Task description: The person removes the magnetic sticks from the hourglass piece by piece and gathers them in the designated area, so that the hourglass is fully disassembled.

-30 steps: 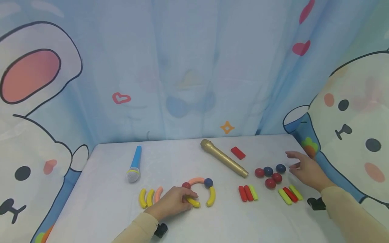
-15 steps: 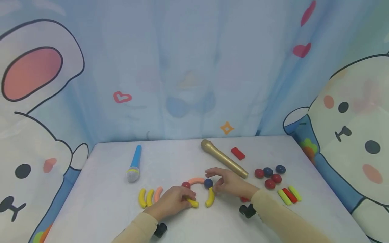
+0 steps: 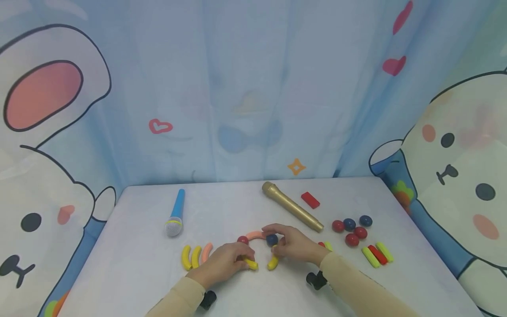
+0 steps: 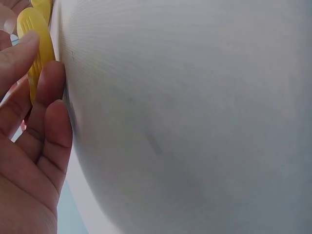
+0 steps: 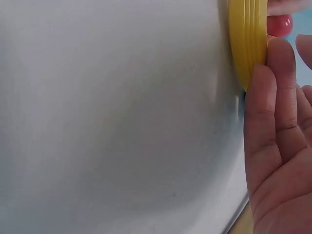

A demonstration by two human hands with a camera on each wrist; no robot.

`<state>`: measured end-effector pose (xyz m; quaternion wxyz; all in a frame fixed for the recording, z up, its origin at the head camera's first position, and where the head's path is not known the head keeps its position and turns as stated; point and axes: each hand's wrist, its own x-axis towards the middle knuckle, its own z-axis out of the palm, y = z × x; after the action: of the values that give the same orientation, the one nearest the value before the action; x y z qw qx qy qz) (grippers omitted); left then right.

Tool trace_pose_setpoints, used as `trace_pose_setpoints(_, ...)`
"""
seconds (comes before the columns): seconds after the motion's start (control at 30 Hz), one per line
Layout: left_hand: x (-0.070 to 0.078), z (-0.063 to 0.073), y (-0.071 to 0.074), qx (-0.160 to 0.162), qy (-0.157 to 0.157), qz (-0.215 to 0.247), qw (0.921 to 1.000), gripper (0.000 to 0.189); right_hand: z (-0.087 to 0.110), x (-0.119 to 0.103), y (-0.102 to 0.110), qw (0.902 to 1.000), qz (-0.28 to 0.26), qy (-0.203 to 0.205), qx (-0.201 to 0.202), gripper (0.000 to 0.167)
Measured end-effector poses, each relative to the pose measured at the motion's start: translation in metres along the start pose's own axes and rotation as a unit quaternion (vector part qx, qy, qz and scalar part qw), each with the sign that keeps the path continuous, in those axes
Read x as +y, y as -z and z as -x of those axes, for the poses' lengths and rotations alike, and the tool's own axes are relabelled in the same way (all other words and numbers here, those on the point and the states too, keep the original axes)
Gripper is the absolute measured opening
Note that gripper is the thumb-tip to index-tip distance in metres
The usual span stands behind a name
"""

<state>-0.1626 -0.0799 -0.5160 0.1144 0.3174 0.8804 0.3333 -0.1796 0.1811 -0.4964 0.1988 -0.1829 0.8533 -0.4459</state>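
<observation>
My left hand (image 3: pixel 226 263) pinches a yellow banana-shaped piece (image 4: pixel 45 46) between thumb and fingers, low over the white table. Beyond it sit a red ball (image 3: pixel 243 240) and a curved pink piece (image 3: pixel 255 235), forming part of a ring. My right hand (image 3: pixel 297 244) is at the ring's right side, its fingers around a dark blue ball (image 3: pixel 271 240), partly covering it. Below that ball lies a second yellow banana-shaped piece (image 5: pixel 248 41); in the right wrist view, fairly straight fingers (image 5: pixel 261 117) touch its end.
To the left are two yellow pieces and a pink one (image 3: pixel 206 252), behind them a blue toy microphone (image 3: pixel 176 213). A gold microphone (image 3: pixel 292 207) and red block (image 3: pixel 310 200) lie farther back. At right are red and blue balls (image 3: pixel 352 239) and red and green sticks (image 3: pixel 377 254).
My right hand has swept left from beside the loose balls at the far right to the ring's blue ball. The left hand stays in place, holding the yellow piece.
</observation>
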Motion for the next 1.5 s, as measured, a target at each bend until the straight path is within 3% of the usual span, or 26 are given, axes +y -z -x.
trace_pose_setpoints(0.27,0.001,0.003,0.0,-0.016,-0.004,-0.014,0.9998,0.013,-0.002,0.003,0.0,1.0,0.005,-0.003,0.003,0.057)
trace_pose_setpoints(0.5,0.0,0.007,0.004,-0.016,0.011,0.01,0.9998,0.017,-0.002,0.002,0.0,0.9999,0.002,-0.013,0.003,0.056)
trace_pose_setpoints(0.67,-0.005,0.018,0.021,-0.006,0.012,0.015,0.9998,0.019,-0.002,0.003,0.0,0.9998,0.003,-0.021,0.005,0.056)
trace_pose_setpoints(0.87,-0.021,0.036,0.044,-0.006,0.043,-0.011,0.999,0.02,-0.002,0.004,0.001,0.9997,0.004,-0.022,0.009,0.057)
trace_pose_setpoints(1.1,-0.037,0.05,0.06,-0.005,0.031,-0.038,0.9988,0.018,0.0,0.005,0.003,0.9998,0.008,-0.012,0.017,0.055)
trace_pose_setpoints(1.27,-0.033,0.045,0.061,0.005,0.045,-0.036,0.9984,0.019,0.003,0.004,0.003,0.9994,0.009,-0.01,0.032,0.054)
trace_pose_setpoints(1.5,-0.007,0.013,0.049,0.007,0.086,0.019,0.9961,0.043,0.011,-0.004,-0.003,0.9979,0.037,-0.007,0.052,0.052)
